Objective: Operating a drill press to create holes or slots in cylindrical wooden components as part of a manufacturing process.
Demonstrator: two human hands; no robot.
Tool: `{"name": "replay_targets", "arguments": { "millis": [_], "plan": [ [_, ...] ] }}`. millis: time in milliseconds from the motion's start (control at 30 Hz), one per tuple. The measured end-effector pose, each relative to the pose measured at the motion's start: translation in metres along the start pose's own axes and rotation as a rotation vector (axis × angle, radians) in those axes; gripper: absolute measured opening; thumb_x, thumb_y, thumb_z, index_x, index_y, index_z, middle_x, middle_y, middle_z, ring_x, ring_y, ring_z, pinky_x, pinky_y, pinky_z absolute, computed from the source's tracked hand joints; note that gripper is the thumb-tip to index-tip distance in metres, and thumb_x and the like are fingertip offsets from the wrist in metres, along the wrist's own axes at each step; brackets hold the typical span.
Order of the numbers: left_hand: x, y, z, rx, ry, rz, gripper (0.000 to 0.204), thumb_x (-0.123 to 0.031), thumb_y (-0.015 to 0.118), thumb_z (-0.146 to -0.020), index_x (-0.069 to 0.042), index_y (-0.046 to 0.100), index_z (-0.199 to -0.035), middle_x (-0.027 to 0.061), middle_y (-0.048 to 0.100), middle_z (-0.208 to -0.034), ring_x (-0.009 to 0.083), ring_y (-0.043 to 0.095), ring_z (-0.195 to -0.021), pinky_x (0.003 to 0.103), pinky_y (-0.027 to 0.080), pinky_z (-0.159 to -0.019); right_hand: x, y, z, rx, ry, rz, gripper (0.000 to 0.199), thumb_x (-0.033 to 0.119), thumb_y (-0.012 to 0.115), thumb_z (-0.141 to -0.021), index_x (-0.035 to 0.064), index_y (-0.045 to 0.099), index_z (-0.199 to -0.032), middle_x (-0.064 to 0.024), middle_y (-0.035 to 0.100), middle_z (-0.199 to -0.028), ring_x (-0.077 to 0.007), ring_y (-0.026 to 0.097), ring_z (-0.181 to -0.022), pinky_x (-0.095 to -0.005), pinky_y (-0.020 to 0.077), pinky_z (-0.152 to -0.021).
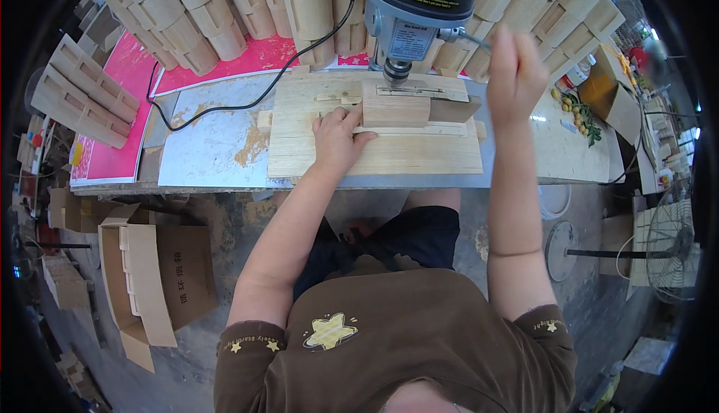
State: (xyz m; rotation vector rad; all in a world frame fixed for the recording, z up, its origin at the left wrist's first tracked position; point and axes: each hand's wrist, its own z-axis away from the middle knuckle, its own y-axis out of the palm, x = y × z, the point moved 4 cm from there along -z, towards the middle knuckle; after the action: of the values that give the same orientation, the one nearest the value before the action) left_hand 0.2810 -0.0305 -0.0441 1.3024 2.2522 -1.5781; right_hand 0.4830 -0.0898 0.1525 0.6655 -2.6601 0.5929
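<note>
A small wooden block [395, 110] is seen directly beneath the chuck of the drill press [410, 8], resting on a pale plywood jig board [374, 155] that lies on the workbench [210, 151] in front of the press; the block is pinned at its near-left corner by the left hand [338, 137], whose fingers are laid flat and pressed against the wood rather than curled about it. The right hand [514, 76] is raised to the right of the press, beside its feed lever [468, 37]; it is blurred, and whether its fingers are closed on the lever cannot be told.

The block is judged light, stiff and dry, with sawn faces that should not slip readily; it is best held from the side away from the chuck, pressed down and back against the thin guide strips [419, 130] of the jig (fingers kept clear of the bit).

Counted: one block under the press, one jig board, one press, one black cable [247, 102] running left of the press. Behind the press many curved wooden pieces [195, 16] are stacked in rows, too many to number surely; well to the left of and below the press, an open cardboard box [153, 278] stands on the floor.
</note>
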Motion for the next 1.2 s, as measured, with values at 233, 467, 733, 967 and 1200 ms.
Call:
{"name": "replay_targets", "arguments": {
  "millis": [233,467,733,967,1200],
  "plan": [
    [-0.012,0.005,-0.015,0.059,-0.161,0.209,0.050,-0.026,0.080,-0.063,-0.011,0.064,-0.107,0.0030,0.059,-0.086,0.0202,0.056,-0.087,0.039,0.031,-0.088,-0.067,0.049,-0.101,0.041,0.144,0.037,0.033,0.027,0.051,-0.089,-0.0025,0.066,-0.092,-0.0216,0.065,-0.083,-0.0236,0.064,-0.084,-0.0332,0.0477,-0.076],
    [0.011,0.020,-0.016,-0.032,-0.255,0.296,0.050,-0.031,0.082,-0.057,-0.010,0.066,-0.100,0.0058,0.057,-0.097,0.0225,0.054,-0.094,0.041,0.032,-0.087,-0.074,0.037,0.009,0.264,0.182,-0.171,0.036,0.022,0.060,-0.087,0.0045,0.054,-0.118,-0.0133,0.063,-0.102,-0.0257,0.059,-0.096,-0.0359,0.0468,-0.076],
    [0.007,-0.021,0.004,-0.076,0.052,0.446,0.044,-0.009,0.083,-0.053,-0.003,0.063,-0.092,0.0135,0.045,-0.119,0.0291,0.052,-0.104,0.039,0.043,-0.091,-0.076,0.006,0.108,0.804,0.193,-0.043,0.030,0.006,0.067,-0.078,-0.0009,0.060,-0.107,-0.0147,0.061,-0.093,-0.0271,0.058,-0.090,-0.0340,0.0456,-0.078],
    [0.060,-0.160,0.017,0.020,-0.342,0.940,0.040,-0.007,0.080,-0.054,-0.005,0.060,-0.088,0.0129,0.043,-0.127,0.0248,0.051,-0.109,0.034,0.043,-0.092,-0.055,0.002,0.117,0.783,0.192,-0.082,0.029,0.004,0.069,-0.071,0.0006,0.062,-0.099,-0.0148,0.061,-0.087,-0.0322,0.056,-0.085,-0.0373,0.0434,-0.079],
    [0.142,-0.233,0.064,-0.461,-0.422,0.232,0.039,-0.007,0.076,-0.055,-0.005,0.062,-0.091,0.0121,0.050,-0.115,0.0256,0.053,-0.106,0.036,0.047,-0.087,-0.047,0.008,0.130,0.715,0.147,-0.025,0.030,0.002,0.068,-0.071,0.0013,0.061,-0.100,-0.0137,0.060,-0.089,-0.0313,0.056,-0.087,-0.0358,0.0439,-0.078]
  ]
}}
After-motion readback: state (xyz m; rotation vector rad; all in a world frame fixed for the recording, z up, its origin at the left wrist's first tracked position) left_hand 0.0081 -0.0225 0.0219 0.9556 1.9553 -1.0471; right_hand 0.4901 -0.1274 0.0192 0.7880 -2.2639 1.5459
